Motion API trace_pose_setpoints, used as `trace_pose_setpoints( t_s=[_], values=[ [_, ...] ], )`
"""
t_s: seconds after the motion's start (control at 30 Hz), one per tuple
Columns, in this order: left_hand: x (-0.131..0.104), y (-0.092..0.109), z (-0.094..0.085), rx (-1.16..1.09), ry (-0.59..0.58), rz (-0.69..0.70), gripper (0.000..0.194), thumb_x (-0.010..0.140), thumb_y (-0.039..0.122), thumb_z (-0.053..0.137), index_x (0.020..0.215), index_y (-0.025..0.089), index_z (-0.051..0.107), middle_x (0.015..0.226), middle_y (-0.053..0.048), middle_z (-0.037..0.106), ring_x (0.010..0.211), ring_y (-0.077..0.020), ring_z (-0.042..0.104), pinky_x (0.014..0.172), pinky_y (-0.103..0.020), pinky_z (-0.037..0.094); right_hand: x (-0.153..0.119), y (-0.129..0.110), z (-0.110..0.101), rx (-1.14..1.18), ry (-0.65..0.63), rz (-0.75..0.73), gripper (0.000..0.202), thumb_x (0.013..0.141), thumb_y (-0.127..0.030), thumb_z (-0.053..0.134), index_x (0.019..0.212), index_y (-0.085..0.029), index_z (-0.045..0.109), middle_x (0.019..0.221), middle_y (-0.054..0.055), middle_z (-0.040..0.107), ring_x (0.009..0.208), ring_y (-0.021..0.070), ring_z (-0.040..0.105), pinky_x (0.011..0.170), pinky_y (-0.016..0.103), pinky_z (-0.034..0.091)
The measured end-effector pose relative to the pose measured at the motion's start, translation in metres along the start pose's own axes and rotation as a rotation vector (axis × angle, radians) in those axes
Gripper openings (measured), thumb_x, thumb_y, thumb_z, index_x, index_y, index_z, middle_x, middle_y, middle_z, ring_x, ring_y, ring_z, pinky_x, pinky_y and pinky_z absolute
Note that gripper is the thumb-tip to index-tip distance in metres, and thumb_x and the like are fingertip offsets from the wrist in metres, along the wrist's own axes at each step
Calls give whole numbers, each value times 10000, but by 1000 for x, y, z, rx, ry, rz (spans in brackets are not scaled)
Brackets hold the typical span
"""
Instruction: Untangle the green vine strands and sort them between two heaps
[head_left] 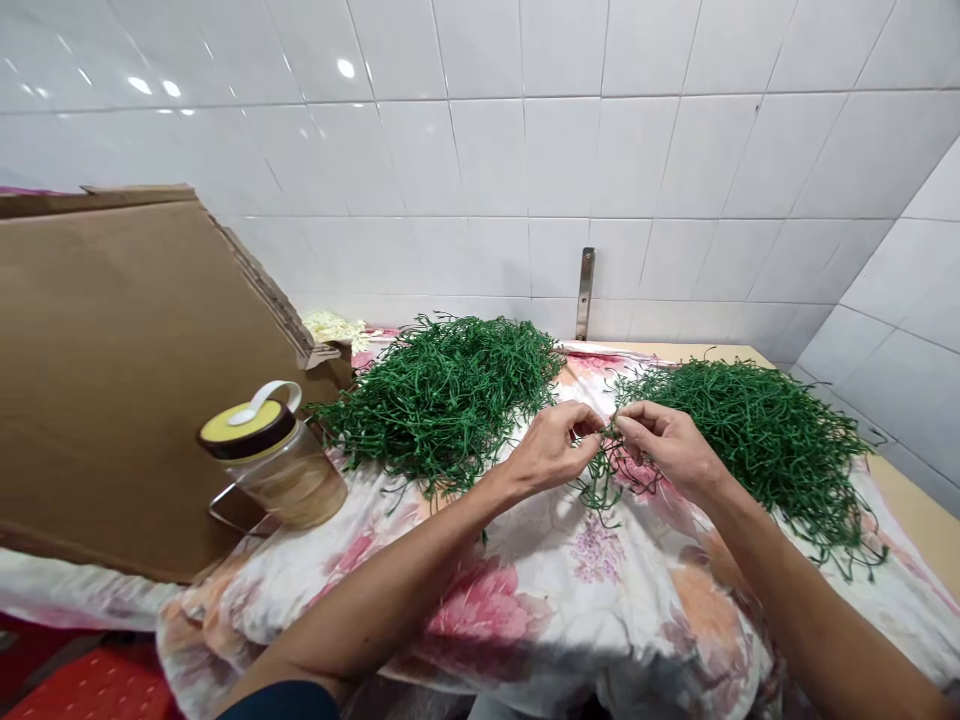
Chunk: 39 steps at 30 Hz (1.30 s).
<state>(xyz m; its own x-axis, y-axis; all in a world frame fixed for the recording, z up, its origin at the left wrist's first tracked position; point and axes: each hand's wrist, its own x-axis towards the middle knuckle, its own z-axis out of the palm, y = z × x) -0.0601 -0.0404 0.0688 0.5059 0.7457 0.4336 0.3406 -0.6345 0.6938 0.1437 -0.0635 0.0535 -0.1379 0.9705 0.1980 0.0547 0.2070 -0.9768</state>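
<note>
My left hand (559,440) and my right hand (667,445) meet above the middle of the cloth, thumbs and fingers pinched together. Between the fingertips is a thin green stem (609,430), which looks like an artificial plant piece; its far ends are partly hidden. Below the hands, a few loose green stems (598,487) dangle or lie on the cloth; I cannot tell which. A large heap of curly green stems (450,390) is to the left of my hands. Another heap of green stems (742,430) spreads out on the right, behind my right forearm.
A floral cloth (555,630) covers the table. At the left stand a cardboard box (127,380) and a clear jar (296,480) with a yellow-and-black lid. Pale yellow pieces (334,328) lie behind the box. A metal bracket (585,295) is against the tiled wall (487,160).
</note>
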Motion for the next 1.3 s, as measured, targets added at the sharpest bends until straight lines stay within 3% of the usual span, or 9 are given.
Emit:
trace_pose_setpoints(
  t_s=[0.2, 0.33, 0.43, 0.57, 0.7, 0.9, 1.07, 1.3],
  values=[
    [-1, 1, 4, -59, -73, -88, 177, 893, 262, 595, 959, 151, 715, 856, -33, 728, 746, -140, 616, 679, -258, 455, 5, 6, -4, -25, 35, -44, 371, 813, -525, 776, 883, -168, 700, 634, -27, 581, 540, 117, 531, 532, 264, 432],
    [-2, 4, 6, -101, -48, -99, 248, 895, 372, 644, 990, 154, 715, 925, -47, 740, 821, -158, 646, 737, -274, 479, 6, 11, -7, -20, 32, -68, 342, 832, -500, 769, 910, -171, 716, 696, -15, 623, 574, 114, 536, 549, 260, 444],
    [-3, 4, 10, -62, 7, -120, 268, 864, 420, 686, 898, 155, 706, 877, -45, 733, 801, -164, 648, 730, -281, 477, 5, 13, -5, -21, 3, -75, 308, 858, -476, 753, 925, -177, 723, 749, -3, 653, 608, 117, 551, 574, 261, 459],
    [-4, -1, 15, 1, 65, -94, 159, 830, 310, 691, 793, 158, 662, 779, -21, 698, 735, -145, 625, 697, -265, 462, 2, 12, -2, -25, -46, -70, 284, 873, -461, 744, 931, -183, 732, 732, -4, 654, 620, 123, 562, 588, 264, 463],
    [-4, -5, 18, 3, 41, -43, 44, 811, 178, 615, 806, 163, 656, 753, -5, 682, 710, -127, 608, 698, -254, 454, 2, 12, -3, -54, -45, -77, 272, 864, -452, 756, 916, -185, 741, 699, -4, 651, 604, 130, 568, 582, 271, 468],
    [-6, -5, 22, -20, 38, -148, 215, 829, 372, 684, 789, 161, 668, 723, -10, 679, 656, -132, 587, 614, -254, 408, 3, 14, -4, -33, -38, -60, 264, 836, -446, 786, 913, -196, 749, 768, 14, 692, 675, 141, 598, 641, 273, 498],
    [-6, -5, 19, -19, 29, -124, 86, 801, 225, 637, 746, 161, 650, 690, -2, 652, 643, -121, 566, 609, -243, 387, 3, 16, -6, -57, -64, -61, 264, 822, -441, 802, 904, -195, 755, 787, 16, 691, 670, 131, 582, 629, 264, 490],
    [0, -6, 12, -226, 12, -180, 112, 781, 257, 651, 777, 148, 631, 725, -11, 632, 648, -108, 540, 589, -229, 391, -2, 7, -5, -62, -41, -75, 338, 803, -461, 820, 1002, -198, 749, 804, 19, 681, 627, 111, 547, 571, 249, 471]
  ],
)
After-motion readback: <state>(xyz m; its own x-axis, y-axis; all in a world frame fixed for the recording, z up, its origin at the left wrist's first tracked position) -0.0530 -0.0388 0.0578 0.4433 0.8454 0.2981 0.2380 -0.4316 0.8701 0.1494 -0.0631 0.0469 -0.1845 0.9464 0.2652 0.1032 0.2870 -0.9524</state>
